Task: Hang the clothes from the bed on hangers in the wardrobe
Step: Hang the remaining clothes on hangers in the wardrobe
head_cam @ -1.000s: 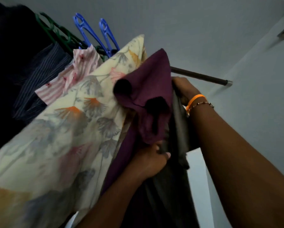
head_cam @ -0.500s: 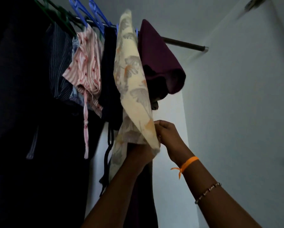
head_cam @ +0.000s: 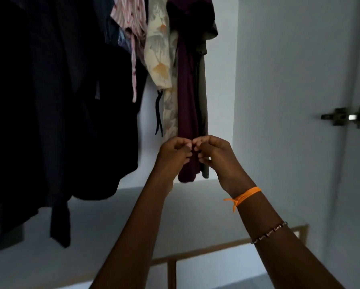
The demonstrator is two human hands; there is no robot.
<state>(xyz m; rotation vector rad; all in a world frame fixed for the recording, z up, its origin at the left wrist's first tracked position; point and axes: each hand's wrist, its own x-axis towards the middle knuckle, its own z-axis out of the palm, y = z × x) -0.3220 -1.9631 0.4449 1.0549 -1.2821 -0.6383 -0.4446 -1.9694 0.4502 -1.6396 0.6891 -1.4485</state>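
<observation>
The maroon garment (head_cam: 187, 105) is hung at the right end of the row of clothes in the wardrobe, and its lower part is pinched between the curled fingers of both the left hand (head_cam: 173, 153) and the right hand (head_cam: 213, 152), which are held close together in front of it. The step in hand is judged to be the straightening of this freshly hung piece. Next, a release and a return to the bed, which is not in view, would be called for.
</observation>
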